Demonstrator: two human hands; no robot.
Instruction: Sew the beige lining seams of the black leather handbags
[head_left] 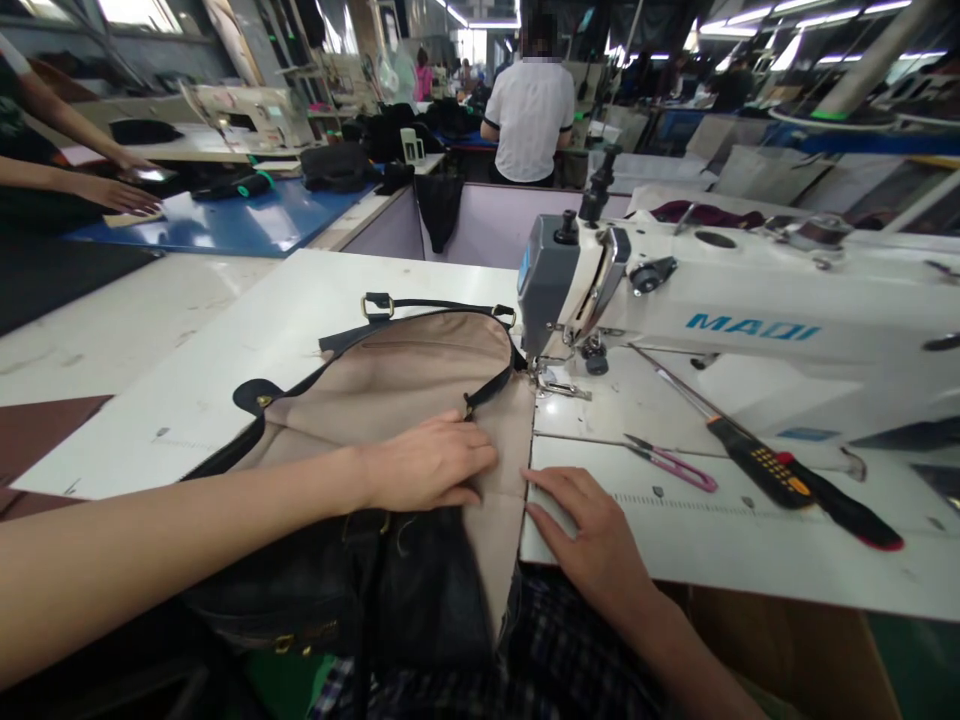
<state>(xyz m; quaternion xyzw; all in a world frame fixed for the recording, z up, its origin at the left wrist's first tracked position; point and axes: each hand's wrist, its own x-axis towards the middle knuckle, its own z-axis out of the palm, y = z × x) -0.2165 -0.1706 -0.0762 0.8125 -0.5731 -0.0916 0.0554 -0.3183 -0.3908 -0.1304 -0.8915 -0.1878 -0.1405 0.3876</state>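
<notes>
A bag turned inside out, with beige lining (405, 385) and black trim and straps, lies on the white sewing table (225, 350) and runs under the needle of a white sewing machine (720, 300). My left hand (431, 462) rests flat on the lining, fingers stretched out toward the machine. My right hand (589, 530) lies flat at the lining's right edge, fingertips pressing on the fabric and table. Neither hand grips anything. The bag's black outer part (405, 590) hangs off the table's front edge toward my lap.
Pink thread snips (679, 465) and a black screwdriver (795, 480) lie right of the needle. At the far left another person's hands (112, 185) work at a blue table (240, 215). A person in a white shirt (529, 115) sits ahead, back turned.
</notes>
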